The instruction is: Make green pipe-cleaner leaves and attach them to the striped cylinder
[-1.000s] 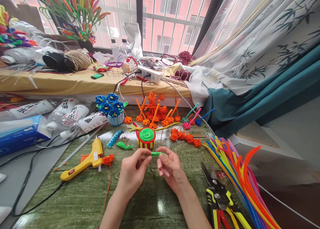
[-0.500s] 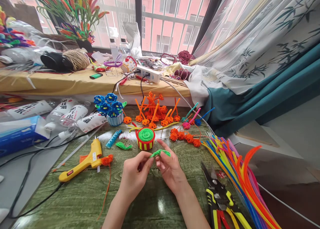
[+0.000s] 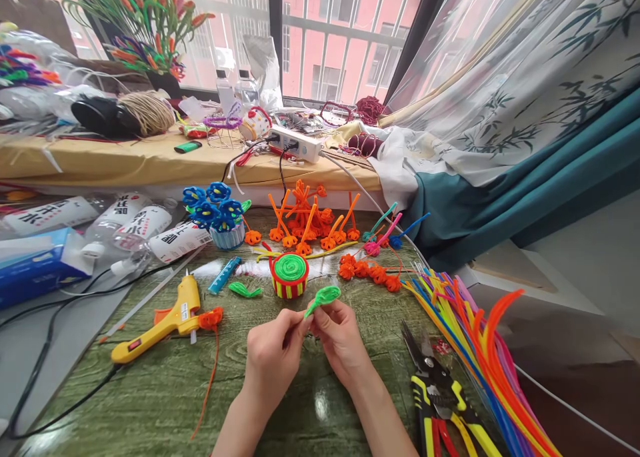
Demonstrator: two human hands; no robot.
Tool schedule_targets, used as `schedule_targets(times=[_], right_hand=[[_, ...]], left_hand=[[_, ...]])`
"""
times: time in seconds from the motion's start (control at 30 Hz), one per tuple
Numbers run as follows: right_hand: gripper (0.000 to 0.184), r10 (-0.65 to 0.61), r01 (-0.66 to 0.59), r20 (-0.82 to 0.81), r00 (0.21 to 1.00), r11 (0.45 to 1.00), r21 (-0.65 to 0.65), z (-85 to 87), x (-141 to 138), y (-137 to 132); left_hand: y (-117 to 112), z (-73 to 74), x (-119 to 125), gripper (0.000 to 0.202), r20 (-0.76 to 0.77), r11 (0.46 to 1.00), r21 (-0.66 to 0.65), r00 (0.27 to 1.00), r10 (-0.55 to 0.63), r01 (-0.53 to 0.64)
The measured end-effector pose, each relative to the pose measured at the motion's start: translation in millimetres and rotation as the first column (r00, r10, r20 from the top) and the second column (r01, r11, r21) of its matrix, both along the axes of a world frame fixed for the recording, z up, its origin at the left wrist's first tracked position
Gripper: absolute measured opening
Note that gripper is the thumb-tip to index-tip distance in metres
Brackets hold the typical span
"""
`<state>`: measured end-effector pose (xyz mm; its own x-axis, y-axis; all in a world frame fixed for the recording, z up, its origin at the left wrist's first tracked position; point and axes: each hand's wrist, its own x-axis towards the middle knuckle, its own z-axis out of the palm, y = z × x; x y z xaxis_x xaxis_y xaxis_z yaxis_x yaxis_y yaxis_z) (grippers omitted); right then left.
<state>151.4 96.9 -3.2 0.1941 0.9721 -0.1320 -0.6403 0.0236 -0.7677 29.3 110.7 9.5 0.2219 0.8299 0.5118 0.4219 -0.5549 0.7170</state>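
Window-side green wood-grain tabletop [image 3: 135,397] strewn with pipe-cleaner crafts: blue flowers in cup [image 3: 213,207], orange blossoms [image 3: 367,274], red-yellow striped drum [image 3: 289,277], seemingly finished. Left hand [image 3: 274,357], right hand [image 3: 341,340] closed, pinching loose green pipe-cleaner leaf [image 3: 323,298] above table, not yet attached.

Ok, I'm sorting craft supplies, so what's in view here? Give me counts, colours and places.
pipe-cleaner leaf: 1, green, pinched between the hands
coiled pipe-cleaner drum: 1, green top, red-and-yellow sides, ahead of the hands
second leaf: 1, green, left of the drum
potted pipe-cleaner flowers: 1 pot, blue, far left of the drum
orange pipe-cleaner flowers: many, orange, behind the drum
glue gun: 1, yellow, left side
ruler: 1, blue, left of the drum
snips: 1, yellow handles, lower right
loose pipe cleaners: many, mixed colours, right edge
left hand: 1, bare, centre foreground
right hand: 1, bare, centre foreground
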Motion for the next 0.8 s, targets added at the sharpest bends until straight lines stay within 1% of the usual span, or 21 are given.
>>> schedule_targets(times=[0.2, 0.33, 0.47, 0.57, 0.63, 0.73, 0.8], right_hand=[[0.019, -0.068, 0.069, 0.09, 0.994, 0.998, -0.006, 2.3, 1.4, 0.9], [0.018, -0.112, 0.118, 0.152, 0.982, 0.993, -0.032, 2.4, 3.2, 1.7], [0.02, -0.116, 0.126, 0.191, 0.975, 0.991, -0.043, 1.7, 6.7, 2.7], [0.023, -0.109, 0.119, 0.195, 0.975, 0.992, -0.042, 2.6, 8.2, 3.1], [0.024, -0.097, 0.106, 0.192, 0.977, 0.994, -0.038, 3.9, 8.4, 3.2], [0.032, -0.098, 0.104, 0.188, 0.977, 0.994, -0.021, 5.0, 9.0, 3.5], [0.029, -0.13, 0.135, 0.194, 0.972, 0.991, -0.01, 4.4, 10.3, 3.8]], left_hand=[[1.1, -1.6, 5.1, 0.019, 0.024, 0.984, -0.174, 0.999, -0.046, 0.049], [0.4, -0.5, 8.7, 0.017, 0.053, 0.951, -0.295, 0.995, -0.08, 0.092], [0.3, 1.7, 10.0, 0.019, 0.118, 0.909, -0.389, 0.987, -0.11, 0.148], [2.8, 2.5, 10.5, 0.023, 0.186, 0.865, -0.454, 0.972, -0.141, 0.212], [5.1, 2.5, 11.0, 0.029, 0.239, 0.822, -0.499, 0.955, -0.174, 0.275], [7.6, 1.8, 11.4, 0.039, 0.307, 0.745, -0.56, 0.926, -0.221, 0.363], [8.0, 0.9, 11.2, 0.043, 0.328, 0.713, -0.583, 0.916, -0.231, 0.389]])
